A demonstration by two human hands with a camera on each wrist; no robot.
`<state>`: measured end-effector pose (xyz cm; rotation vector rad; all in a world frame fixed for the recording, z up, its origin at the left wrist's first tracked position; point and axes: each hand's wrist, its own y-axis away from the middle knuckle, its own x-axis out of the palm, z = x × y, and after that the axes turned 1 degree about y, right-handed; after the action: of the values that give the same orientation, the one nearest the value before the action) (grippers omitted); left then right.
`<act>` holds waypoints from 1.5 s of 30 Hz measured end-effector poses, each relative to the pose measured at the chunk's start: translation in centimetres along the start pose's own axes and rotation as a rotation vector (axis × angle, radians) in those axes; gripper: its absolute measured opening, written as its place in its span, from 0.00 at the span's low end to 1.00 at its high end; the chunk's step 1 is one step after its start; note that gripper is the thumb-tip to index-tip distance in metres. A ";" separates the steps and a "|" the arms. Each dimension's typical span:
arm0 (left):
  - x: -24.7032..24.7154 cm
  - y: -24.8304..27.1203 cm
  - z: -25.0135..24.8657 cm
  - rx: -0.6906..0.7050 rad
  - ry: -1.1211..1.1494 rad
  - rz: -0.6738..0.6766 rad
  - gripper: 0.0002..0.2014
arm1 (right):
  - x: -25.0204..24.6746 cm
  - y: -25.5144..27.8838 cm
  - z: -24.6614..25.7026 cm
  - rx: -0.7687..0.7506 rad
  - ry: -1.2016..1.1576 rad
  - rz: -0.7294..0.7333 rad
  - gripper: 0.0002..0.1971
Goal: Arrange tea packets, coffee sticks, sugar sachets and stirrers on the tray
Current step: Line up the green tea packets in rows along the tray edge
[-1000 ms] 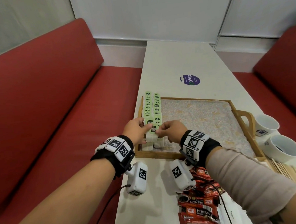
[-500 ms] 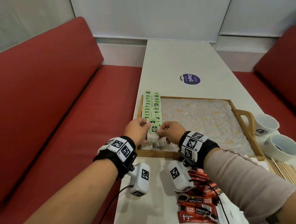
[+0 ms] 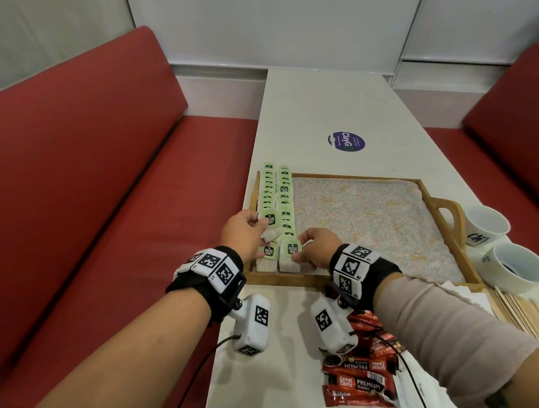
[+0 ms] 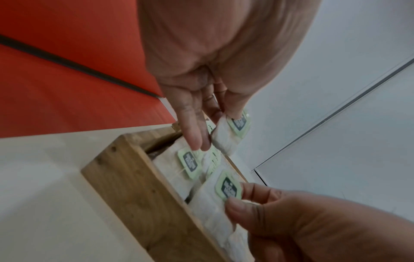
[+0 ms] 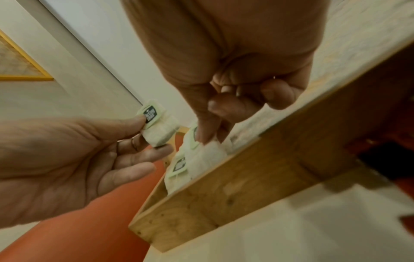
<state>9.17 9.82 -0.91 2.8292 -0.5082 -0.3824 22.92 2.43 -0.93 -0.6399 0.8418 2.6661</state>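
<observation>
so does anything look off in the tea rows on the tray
Mostly neat: two rows of tea bags along the tray's left side. One bag is lifted out, pinched in the left hand. The right hand pinches the front bag.

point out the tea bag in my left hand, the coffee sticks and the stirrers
tea bag (image 3: 270, 220), head view, on its green tag.
coffee sticks (image 3: 356, 384), head view, on a red wrapper.
stirrers (image 3: 521, 311), head view, mid-bundle.

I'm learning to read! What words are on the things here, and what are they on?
"Great Taste PREMIUM CLASSIC": red coffee sticks, near table edge.
"ClayGo": round purple sticker on the table.
"McCoy teas", roughly: green tea tags; small, unsure.
Cup logo: unreadable.
Wrist markers: patterns, no words.
</observation>
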 end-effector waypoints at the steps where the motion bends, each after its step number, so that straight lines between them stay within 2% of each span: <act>1: 0.0 0.0 0.1 0.000 -0.004 0.002 0.04 | 0.3 -0.2 0.0 0.005 0.009 -0.005 0.14; 9: -0.4 -0.1 0.4 -0.006 -0.025 0.025 0.04 | 1.0 -0.6 0.5 0.043 0.148 -0.070 0.18; 11: -0.6 0.0 0.3 -0.002 -0.027 0.027 0.04 | 0.8 -0.5 0.5 -0.005 0.206 -0.128 0.21; 13: -0.7 0.0 0.3 0.001 -0.022 0.022 0.03 | 0.7 -0.2 0.6 -0.088 0.220 -0.156 0.19; 17: -0.7 0.1 0.1 -0.004 -0.030 0.022 0.04 | 1.2 0.2 0.8 -0.137 0.343 -0.043 0.12; 20: -0.9 0.2 0.0 -0.005 -0.061 0.019 0.09 | 1.8 0.1 0.7 -0.118 0.442 -0.035 0.10; 23: -1.2 0.3 0.0 0.018 -0.102 0.006 0.06 | 1.7 0.1 0.8 -0.113 0.454 -0.031 0.11; 25: -1.6 0.4 -0.1 0.035 -0.147 0.000 0.04 | 1.4 0.1 1.0 -0.138 0.411 -0.040 0.12; 28: -2.0 0.5 -0.2 0.054 -0.229 0.024 0.03 | 1.0 0.1 1.6 -0.219 0.221 -0.074 0.12; 30: -1.9 0.5 -0.2 0.061 -0.281 0.053 0.04 | 0.8 0.2 2.3 -0.247 0.124 -0.035 0.09; 32: -1.7 0.6 -0.2 0.077 -0.333 0.083 0.04 | 0.7 0.3 2.7 -0.258 0.136 0.014 0.06; 36: -1.5 0.9 -0.2 0.103 -0.418 0.141 0.06 | 0.7 0.1 2.5 -0.207 0.227 0.005 0.11; 41: -1.9 1.6 -0.5 0.163 -0.809 0.163 0.05 | 0.3 -0.1 1.8 -0.145 0.188 -0.034 0.11; 45: -1.4 2.0 -0.8 0.169 -0.965 0.232 0.08 | -0.1 0.2 1.7 -0.115 0.180 -0.026 0.07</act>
<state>7.51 8.63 0.66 2.5071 -1.0514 -1.7231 22.40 3.28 0.51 -0.9243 0.7221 2.6783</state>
